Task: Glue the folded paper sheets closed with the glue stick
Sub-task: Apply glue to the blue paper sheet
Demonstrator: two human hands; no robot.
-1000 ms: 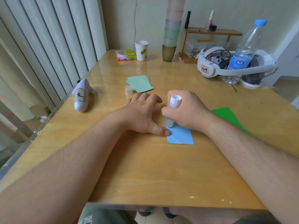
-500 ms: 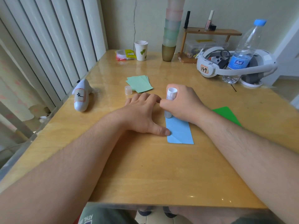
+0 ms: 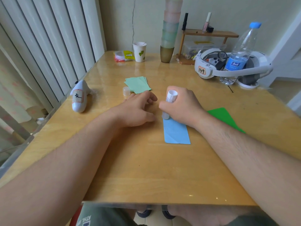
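A folded light-blue paper sheet (image 3: 176, 132) lies on the wooden table (image 3: 146, 173) in the middle. My right hand (image 3: 184, 106) grips a white glue stick (image 3: 170, 101) upright, its lower end touching the far end of the blue sheet. My left hand (image 3: 136, 110) rests on the table just left of the sheet, fingers loosely curled, thumb near the sheet's far left corner. The glue stick's clear cap (image 3: 126, 91) stands beside a small stack of pale-green folded sheets (image 3: 138, 84). A bright green sheet (image 3: 223, 118) lies under my right forearm.
A white pod-shaped object (image 3: 79, 98) lies at the left edge. At the back stand a paper cup (image 3: 139, 52), a stack of coloured cups (image 3: 169, 33), a small wooden shelf (image 3: 210, 33), a white headset (image 3: 228, 67) and a water bottle (image 3: 241, 53).
My right hand drew the glue stick from near the sheet's middle to its far end. My left hand lifted its flat press, fingers curling and thumb drawing back from the sheet's edge.
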